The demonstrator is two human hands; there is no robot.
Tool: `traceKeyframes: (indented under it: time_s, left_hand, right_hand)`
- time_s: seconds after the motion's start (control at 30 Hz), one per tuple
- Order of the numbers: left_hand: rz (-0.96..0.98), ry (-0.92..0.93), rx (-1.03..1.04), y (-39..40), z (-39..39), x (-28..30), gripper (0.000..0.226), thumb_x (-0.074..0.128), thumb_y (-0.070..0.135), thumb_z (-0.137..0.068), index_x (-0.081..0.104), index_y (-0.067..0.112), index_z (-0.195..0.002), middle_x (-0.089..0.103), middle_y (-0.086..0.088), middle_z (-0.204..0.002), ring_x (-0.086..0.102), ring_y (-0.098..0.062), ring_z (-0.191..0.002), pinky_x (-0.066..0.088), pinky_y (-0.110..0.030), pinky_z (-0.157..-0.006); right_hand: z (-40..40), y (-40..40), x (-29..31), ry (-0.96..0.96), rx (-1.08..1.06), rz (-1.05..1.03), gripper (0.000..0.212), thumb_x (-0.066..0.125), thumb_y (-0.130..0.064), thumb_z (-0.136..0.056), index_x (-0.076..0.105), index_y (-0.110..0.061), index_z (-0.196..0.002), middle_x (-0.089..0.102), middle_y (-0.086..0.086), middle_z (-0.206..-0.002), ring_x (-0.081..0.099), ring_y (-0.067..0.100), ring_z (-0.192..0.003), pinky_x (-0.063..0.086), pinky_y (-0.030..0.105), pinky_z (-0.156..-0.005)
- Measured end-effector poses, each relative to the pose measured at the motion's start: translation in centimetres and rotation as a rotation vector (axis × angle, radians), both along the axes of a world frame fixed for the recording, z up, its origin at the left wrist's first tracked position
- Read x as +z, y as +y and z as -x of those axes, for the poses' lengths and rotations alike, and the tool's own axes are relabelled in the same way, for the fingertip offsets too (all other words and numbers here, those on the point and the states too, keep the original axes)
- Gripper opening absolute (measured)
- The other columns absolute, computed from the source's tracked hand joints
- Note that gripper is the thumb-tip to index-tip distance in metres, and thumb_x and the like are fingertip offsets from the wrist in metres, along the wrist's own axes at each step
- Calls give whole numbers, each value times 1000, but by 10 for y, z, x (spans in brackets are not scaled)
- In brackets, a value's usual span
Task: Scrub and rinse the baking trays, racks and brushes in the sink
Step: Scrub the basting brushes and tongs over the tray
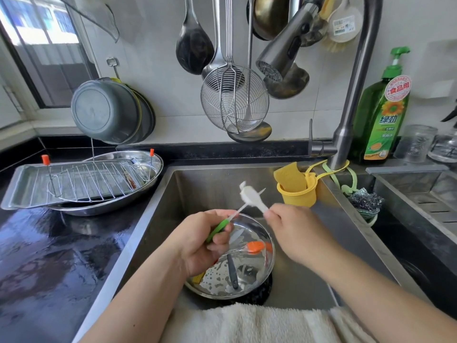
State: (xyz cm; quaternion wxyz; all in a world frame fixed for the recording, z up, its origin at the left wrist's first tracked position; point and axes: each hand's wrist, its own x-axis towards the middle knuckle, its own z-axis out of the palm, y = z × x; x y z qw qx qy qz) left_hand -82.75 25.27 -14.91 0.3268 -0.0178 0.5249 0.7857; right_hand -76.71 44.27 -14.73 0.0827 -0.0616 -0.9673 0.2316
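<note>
Head view: our left hand [207, 241] grips a green-handled brush [221, 225]; our right hand [294, 227] pinches a white brush [251, 196], both crossed above the sink [197, 184]. Looks mid-task: tray [22, 186] and wire rack [99, 179] sit on the wet counter, apparently done. Soapy steel bowl [268, 266] below holds more utensils, unrinsed.

White brush [252, 197] above the sink is motion-blurred, bristles indistinct; the right hand [291, 226] hides the end of its handle, and the left hand [205, 241] covers most of the green-handled brush [220, 227]. Steel bowl [268, 266] in the sink partly hidden under the left hand, its suds and glare obscuring the utensils inside. Both forearms and the towel [259, 323] run off the bottom edge; hanging ladles [194, 45] and the faucet [356, 78] are cut at the top.
</note>
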Motion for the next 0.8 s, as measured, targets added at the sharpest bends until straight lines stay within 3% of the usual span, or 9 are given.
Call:
traceKeyframes:
  time_s: [0.1, 0.2, 0.27, 0.37, 0.43, 0.5, 0.63, 0.73, 0.8]
  left_hand:
    - [63, 67, 3, -1, -1, 0, 26, 38, -1, -104, 61, 3, -93, 50, -5, -66, 34, -7, -45, 23, -16, -36]
    - [210, 243, 58, -1, -1, -2, 29, 44, 2, -107, 71, 0, -99, 55, -7, -66, 40, -10, -48, 29, -19, -40]
    - [387, 460, 103, 1, -3, -5, 28, 51, 7, -107, 78, 9, -98, 59, -4, -64, 45, -12, -49, 38, -22, -45]
    - [497, 695, 91, 5, -7, -6, 16, 61, 13, -104, 76, 20, -105, 63, -2, -65, 55, -12, -54, 49, -25, -55]
    - [489, 723, 57, 5, -7, -6, 13, 66, 15, -102, 74, 21, -110, 66, -3, -69, 58, -12, -56, 49, -22, -55]
    - [552, 733, 38, 3, -5, -6, 10, 68, 16, -100, 76, 19, -106, 67, -6, -72, 59, -11, -55, 49, -20, -54]
    - [714, 761, -35, 1, -4, -8, 16, 66, 28, -102, 78, 22, -94, 75, -10, -81, 71, -30, -68, 59, -42, -63]
    - [712, 691, 10, -2, -1, -9, 24, 64, 29, -103, 78, 20, -85, 62, 0, -61, 50, -15, -48, 43, -30, -48]
    - [712, 633, 41, -4, 3, -9, 23, 67, 29, -101, 80, 20, -85, 55, 2, -54, 44, -12, -47, 37, -26, -48]
  right_hand:
    - [-10, -20, 2, -50, 155, 34, 45, 45, -42, -105, 45, -23, -65, 55, 0, -65, 54, 24, -66, 44, 43, -60]
    - [2, -4, 0, -13, -62, 26, 44, 42, -44, -105, 48, -21, -68, 56, -1, -67, 54, 23, -66, 39, 36, -54]
    - [7, 12, -1, 7, -204, 19, 45, 38, -44, -106, 49, -19, -70, 57, 3, -72, 55, 30, -72, 39, 37, -57]
    - [3, 10, -2, 2, -154, 27, 46, 39, -44, -106, 48, -19, -68, 57, 4, -71, 54, 28, -69, 36, 36, -54]
    - [1, 1, -5, -17, -87, 8, 46, 41, -43, -105, 48, -20, -66, 55, 1, -67, 51, 23, -65, 33, 35, -51]
    - [6, 8, -5, -3, -162, -17, 46, 41, -44, -105, 49, -19, -68, 55, 1, -68, 54, 27, -69, 33, 35, -52]
    - [4, 15, -2, -27, -145, -6, 46, 42, -44, -105, 49, -18, -67, 56, 1, -68, 55, 29, -71, 35, 36, -54]
    - [-3, -2, -4, -85, -2, -14, 45, 47, -45, -103, 52, -20, -66, 58, 0, -66, 55, 23, -67, 41, 36, -55]
    - [2, 2, -3, 6, -101, -10, 45, 46, -44, -104, 49, -21, -65, 57, -1, -66, 52, 21, -62, 36, 34, -51]
